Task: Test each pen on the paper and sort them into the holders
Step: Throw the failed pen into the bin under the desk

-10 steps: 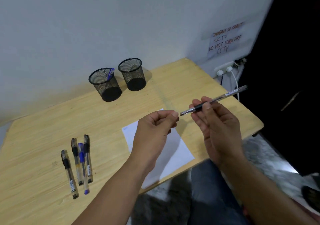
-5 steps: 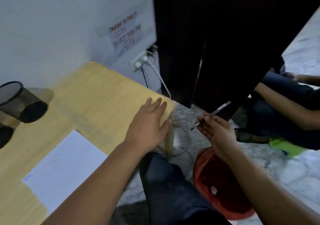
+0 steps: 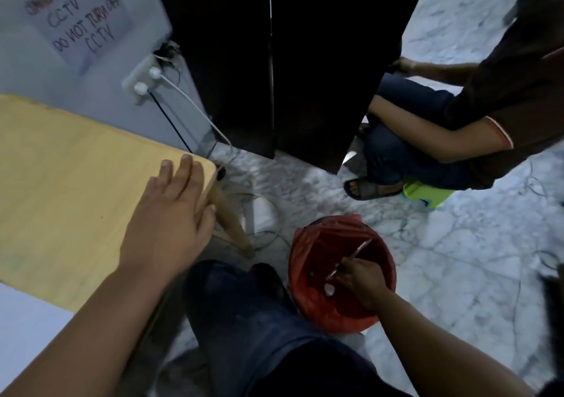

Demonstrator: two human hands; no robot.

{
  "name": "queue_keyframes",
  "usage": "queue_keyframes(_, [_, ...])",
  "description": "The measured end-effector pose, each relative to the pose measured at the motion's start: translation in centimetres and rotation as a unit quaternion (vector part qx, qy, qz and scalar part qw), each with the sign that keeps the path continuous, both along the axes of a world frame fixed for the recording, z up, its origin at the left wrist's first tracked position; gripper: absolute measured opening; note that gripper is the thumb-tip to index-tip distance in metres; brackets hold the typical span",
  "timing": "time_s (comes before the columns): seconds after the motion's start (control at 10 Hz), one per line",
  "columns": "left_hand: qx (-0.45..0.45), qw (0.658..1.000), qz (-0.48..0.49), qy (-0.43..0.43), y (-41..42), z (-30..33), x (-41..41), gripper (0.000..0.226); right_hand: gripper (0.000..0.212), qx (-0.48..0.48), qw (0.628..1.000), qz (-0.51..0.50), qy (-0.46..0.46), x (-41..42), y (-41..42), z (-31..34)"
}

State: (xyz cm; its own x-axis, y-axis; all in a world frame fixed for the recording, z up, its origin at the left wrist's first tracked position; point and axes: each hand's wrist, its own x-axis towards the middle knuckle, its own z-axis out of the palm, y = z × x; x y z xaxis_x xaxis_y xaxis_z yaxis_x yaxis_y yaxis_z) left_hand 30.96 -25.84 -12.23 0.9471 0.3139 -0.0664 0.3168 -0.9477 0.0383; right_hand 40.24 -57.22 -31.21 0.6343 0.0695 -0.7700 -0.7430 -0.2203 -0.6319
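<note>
An office-like back room: handwritten CCTV notice [image 3: 80,21], wall socket [image 3: 143,82], marble floor [image 3: 442,259].

Bin [image 3: 305,289] right of table [image 3: 61,183] (pen [image 3: 351,259] inside).

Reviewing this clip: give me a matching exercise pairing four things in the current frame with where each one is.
Things:
1. left hand
2. pen
3. red-lined bin
4. white plugs

Places:
A. on the floor beside the table leg
B. in the wall socket
C. flat on the table corner
D. in the right hand, over the bin

Pairs: 1-C, 2-D, 3-A, 4-B
</note>
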Motion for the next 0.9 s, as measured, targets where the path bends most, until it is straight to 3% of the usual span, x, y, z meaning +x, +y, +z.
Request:
queue_keyframes(0.1, [-0.004,1.000,0.004,-0.006,-0.1,0.0,-0.2,0.073,0.018,-0.008,0.999,0.034,0.028,-0.3,-1.2,-2.0])
queue_keyframes(0.2, [-0.002,1.000,0.004,-0.009,-0.2,0.0,-0.2,0.073,0.009,-0.036,0.996,-0.055,0.054,0.0,-0.3,-1.6])
queue_keyframes(0.4, [-0.014,1.000,-0.001,-0.010,-0.2,0.0,-0.3,0.072,0.014,0.015,0.998,-0.042,0.042,0.3,0.2,-0.4])
queue_keyframes(0.7, [-0.150,0.987,0.032,-0.055,0.4,2.1,-1.2,0.070,0.023,0.039,0.982,0.076,-0.167,3.0,7.5,8.1])
queue_keyframes(0.9, [-0.185,0.966,0.117,-0.135,1.8,4.0,-6.6,0.069,0.021,0.110,0.919,0.143,-0.351,3.8,15.0,16.9])
